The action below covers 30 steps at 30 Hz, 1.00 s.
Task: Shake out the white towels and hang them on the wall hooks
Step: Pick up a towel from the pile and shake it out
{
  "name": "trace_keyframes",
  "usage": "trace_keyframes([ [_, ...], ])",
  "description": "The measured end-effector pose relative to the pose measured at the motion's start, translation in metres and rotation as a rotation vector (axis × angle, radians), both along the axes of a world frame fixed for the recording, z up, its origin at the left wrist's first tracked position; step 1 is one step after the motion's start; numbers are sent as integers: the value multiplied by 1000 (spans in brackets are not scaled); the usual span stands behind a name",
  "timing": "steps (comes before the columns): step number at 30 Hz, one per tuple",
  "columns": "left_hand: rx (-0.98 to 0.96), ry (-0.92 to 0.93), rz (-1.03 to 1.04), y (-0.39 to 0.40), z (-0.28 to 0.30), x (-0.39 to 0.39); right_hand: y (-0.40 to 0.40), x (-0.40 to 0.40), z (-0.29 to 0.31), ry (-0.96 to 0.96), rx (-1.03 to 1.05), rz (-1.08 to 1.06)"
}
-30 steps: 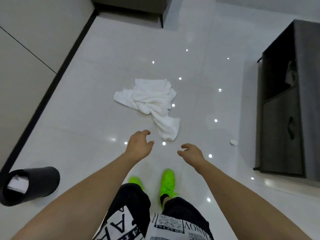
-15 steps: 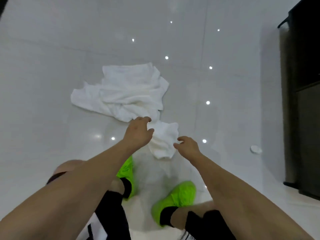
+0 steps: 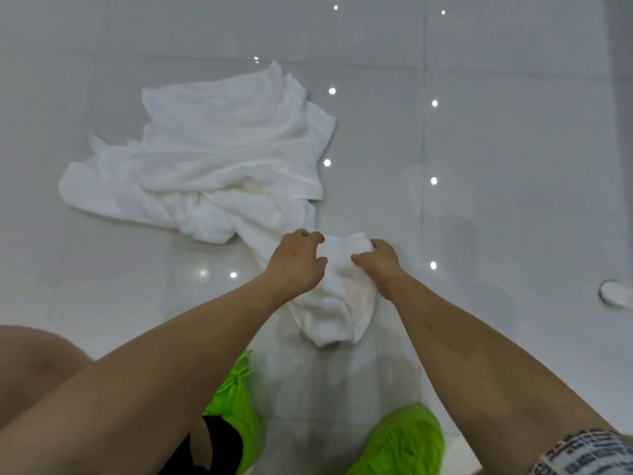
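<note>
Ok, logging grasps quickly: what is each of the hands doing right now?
Left hand: fingers curled, gripping the near end of the crumpled white cloth towel on the floor.
Right hand: also gripping that same end.

Single view, from the camera on my head, facing forward and steeply down at the tiled floor (image 3: 479,166). It sits close: my forearms enter from the near edge, my green shoes (image 3: 404,440) lie directly below, and the towel (image 3: 222,159) fills the centre and far left.
</note>
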<state>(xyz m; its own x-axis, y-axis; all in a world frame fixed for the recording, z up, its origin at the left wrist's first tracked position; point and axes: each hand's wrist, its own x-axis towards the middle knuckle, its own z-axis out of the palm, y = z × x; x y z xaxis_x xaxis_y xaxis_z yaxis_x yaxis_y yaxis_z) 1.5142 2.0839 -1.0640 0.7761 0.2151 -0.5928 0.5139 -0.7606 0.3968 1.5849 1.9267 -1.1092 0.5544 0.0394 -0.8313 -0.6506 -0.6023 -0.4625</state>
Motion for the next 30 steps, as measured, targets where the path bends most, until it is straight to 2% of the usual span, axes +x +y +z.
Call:
trace_keyframes([
  [4,-25,6,-44,-10,42,10,-5,-10,49,117,121,-18],
  [8,-70,46,-145,-22,143,13,-19,-17,156,175,153,-5],
  [13,-118,34,-267,-42,309,31,-42,-9,328,111,187,83],
  [18,-268,-61,-311,-78,493,66,-82,11,529,11,276,36],
  [20,-259,-94,-374,-102,561,87,-107,24,605,-34,304,33],
  [24,-186,-261,-497,-161,685,132,-174,51,731,-242,152,35],
  [28,-219,-490,-529,-236,782,161,-245,62,832,-734,-238,112],
  [30,-270,-610,-527,-279,818,165,-287,55,872,-851,-267,72],
])
